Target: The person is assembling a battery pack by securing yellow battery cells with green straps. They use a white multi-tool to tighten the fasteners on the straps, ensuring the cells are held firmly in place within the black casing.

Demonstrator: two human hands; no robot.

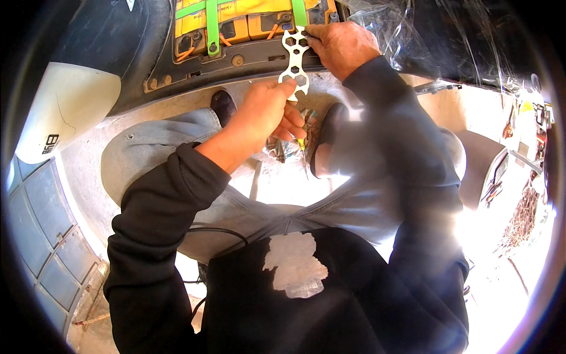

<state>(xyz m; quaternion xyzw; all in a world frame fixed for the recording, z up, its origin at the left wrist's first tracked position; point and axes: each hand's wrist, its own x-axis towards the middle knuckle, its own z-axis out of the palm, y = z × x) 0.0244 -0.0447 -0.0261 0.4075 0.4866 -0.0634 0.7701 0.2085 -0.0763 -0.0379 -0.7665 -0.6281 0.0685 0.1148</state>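
A flat silver multi-hole wrench point(296, 57) stands out in front of a yellow battery pack point(227, 29). My left hand point(265, 112) pinches the wrench's lower end between thumb and fingers. At its upper end my right hand point(345, 47) is closed, fingertips on the wrench's edge. The upper end overlaps a green strap point(299, 12), and whether it sits on a bolt there I cannot tell. Another green strap point(212, 26) crosses the pack to the left. Below my left fingers shows a thin tool with a yellow-green handle point(302, 143); whether they hold it is unclear.
A black panel point(218, 74) with bolts borders the pack. Clear plastic film point(413, 35) covers the dark surface at right. A white rounded panel point(71, 106) stands at left, above blue-grey tiles point(44, 200). Dark shoes point(223, 106) and bent knees are beneath my arms.
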